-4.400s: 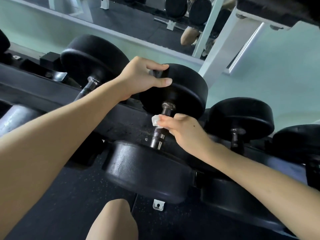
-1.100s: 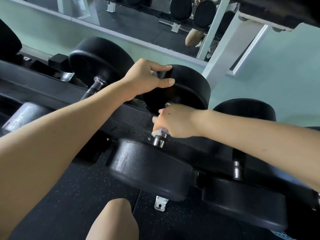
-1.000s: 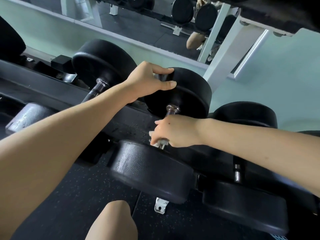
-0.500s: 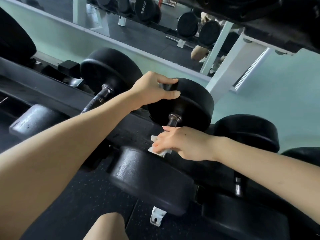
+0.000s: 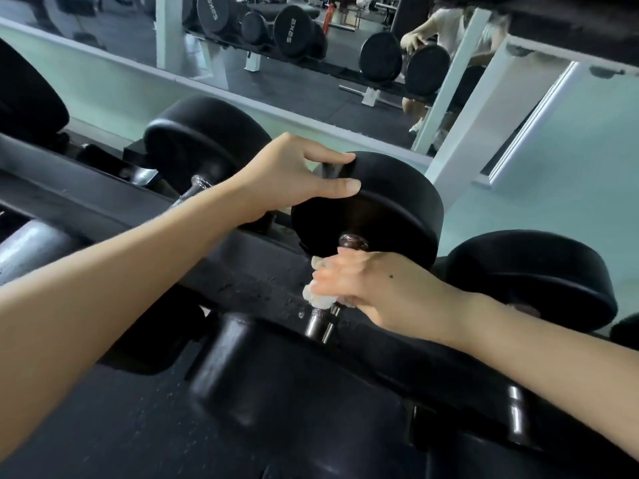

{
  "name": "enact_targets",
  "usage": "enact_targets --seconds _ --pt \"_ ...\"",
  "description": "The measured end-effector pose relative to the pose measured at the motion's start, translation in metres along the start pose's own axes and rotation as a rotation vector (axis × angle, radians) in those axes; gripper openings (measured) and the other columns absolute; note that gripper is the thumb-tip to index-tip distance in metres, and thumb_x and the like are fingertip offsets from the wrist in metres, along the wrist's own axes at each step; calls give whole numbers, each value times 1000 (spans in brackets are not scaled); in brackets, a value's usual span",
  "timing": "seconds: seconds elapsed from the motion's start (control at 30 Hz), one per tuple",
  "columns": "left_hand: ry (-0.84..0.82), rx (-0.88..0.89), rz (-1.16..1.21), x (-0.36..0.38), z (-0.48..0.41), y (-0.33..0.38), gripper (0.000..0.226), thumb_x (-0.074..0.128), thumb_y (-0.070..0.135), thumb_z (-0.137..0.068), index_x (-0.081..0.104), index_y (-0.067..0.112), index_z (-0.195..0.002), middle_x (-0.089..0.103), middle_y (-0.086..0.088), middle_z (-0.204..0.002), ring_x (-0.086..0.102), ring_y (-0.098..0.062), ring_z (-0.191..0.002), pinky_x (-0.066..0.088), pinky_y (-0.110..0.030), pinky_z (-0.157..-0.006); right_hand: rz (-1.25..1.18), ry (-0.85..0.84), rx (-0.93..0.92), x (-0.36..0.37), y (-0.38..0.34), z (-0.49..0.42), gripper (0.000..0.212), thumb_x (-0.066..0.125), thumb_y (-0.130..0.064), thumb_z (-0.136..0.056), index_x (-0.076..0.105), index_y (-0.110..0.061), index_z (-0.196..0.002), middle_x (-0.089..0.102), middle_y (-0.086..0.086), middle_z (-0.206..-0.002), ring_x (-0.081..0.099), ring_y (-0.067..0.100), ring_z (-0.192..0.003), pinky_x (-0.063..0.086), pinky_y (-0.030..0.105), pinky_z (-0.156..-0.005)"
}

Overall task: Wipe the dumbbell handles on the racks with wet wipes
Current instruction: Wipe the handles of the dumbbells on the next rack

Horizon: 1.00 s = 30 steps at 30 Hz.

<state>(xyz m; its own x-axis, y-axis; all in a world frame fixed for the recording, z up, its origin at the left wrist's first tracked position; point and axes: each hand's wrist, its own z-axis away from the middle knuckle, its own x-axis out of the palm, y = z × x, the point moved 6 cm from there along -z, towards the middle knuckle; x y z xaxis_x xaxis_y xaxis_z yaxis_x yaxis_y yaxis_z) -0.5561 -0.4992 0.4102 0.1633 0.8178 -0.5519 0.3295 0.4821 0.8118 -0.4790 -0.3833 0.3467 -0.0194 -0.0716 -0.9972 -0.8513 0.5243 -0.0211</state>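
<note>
A black dumbbell lies across the rack, its far head [image 5: 390,209] up at the middle and its near head [image 5: 276,382] low in front. My left hand [image 5: 294,174] grips the top edge of the far head. My right hand [image 5: 373,288] wraps a crumpled white wet wipe [image 5: 316,295] around the metal handle [image 5: 321,324] between the two heads. Only the handle's two ends show; my fingers hide the rest.
The black rack rail [image 5: 103,209] runs from left to right under the handles. Another dumbbell [image 5: 204,140] sits to the left, one more [image 5: 532,274] to the right. A wall mirror [image 5: 311,46] behind reflects further racks and a person.
My right hand has slid the wipe up the handle toward the far head, leaving the lower end bare. The view has tilted up, showing more mirror. My left hand stays on the head.
</note>
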Motion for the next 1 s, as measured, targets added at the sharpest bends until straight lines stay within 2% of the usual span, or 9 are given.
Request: enact_targets --seconds 0.1,0.23,0.33,0.5,0.67,0.8,0.87,0.93,1.0 --pt "-8 33 -60 -2 -5 -1 46 76 50 -67 66 41 -110 62 28 -112 53 18 -103 40 -10 -97 -85 14 -123 8 8 -2 27 53 -11 -91 61 -24 -114 64 -10 -112 46 5 -118 22 19 -109" --pt "-6 25 -140 -4 -8 0 44 75 52 -64 64 47 -106 59 32 -93 52 25 -81 36 5 -76 -66 -33 -116 23 21 -14 22 30 -36 -95 51 -31 -99 63 -15 -90 55 3 -90 31 23 -98" --pt "0 5 -179 -1 -6 1 47 75 51 -67 64 44 -112 61 16 -112 55 6 -99 38 -7 -85 50 -71 -3 24 21 -14 37 29 -35 -91 64 -25 -86 65 -10 -86 64 9 -84 28 22 -95" --pt "-26 -105 -160 0 -3 2 50 74 47 -71 61 41 -120 52 6 -133 50 -8 -119 35 -20 -94 -119 24 130 3 0 -2 29 39 -17 -90 66 -19 -100 66 -6 -108 57 10 -113 34 30 -111" --pt "-88 -167 -163 -2 -3 9 51 75 41 -74 61 35 -123 49 1 -133 53 -12 -112 35 -18 -84 -117 -221 -83 -6 -6 -13 34 55 0 -82 65 -19 -108 67 -5 -104 58 12 -110 32 35 -112" --pt "-154 -198 -188 -4 -6 11 50 75 38 -77 60 33 -125 47 0 -134 52 -15 -112 39 -23 -88 100 -543 17 -9 5 -42 36 42 -9 -93 58 -19 -123 63 1 -114 56 19 -111 16 29 -116" --pt "-169 -204 -209 -6 -7 13 51 74 36 -77 59 33 -126 45 -1 -137 50 -14 -114 36 -21 -88 197 -617 30 -4 -3 -47 26 53 -15 -88 62 -17 -111 66 -1 -105 60 18 -104 24 26 -111" --pt "-181 -215 -216 -5 -8 13 51 74 35 -78 58 32 -127 44 -1 -138 49 -15 -116 35 -20 -87 185 -460 56 -12 -16 -45 8 66 -16 -66 69 -19 -73 66 -3 -72 64 15 -71 40 22 -89" --pt "-198 -236 -225 -5 -7 15 52 73 34 -79 57 31 -128 43 -2 -141 49 -17 -119 36 -21 -90 86 -398 58 -5 -21 -30 28 43 -13 -70 71 -19 -69 65 -1 -73 62 17 -68 41 24 -83"
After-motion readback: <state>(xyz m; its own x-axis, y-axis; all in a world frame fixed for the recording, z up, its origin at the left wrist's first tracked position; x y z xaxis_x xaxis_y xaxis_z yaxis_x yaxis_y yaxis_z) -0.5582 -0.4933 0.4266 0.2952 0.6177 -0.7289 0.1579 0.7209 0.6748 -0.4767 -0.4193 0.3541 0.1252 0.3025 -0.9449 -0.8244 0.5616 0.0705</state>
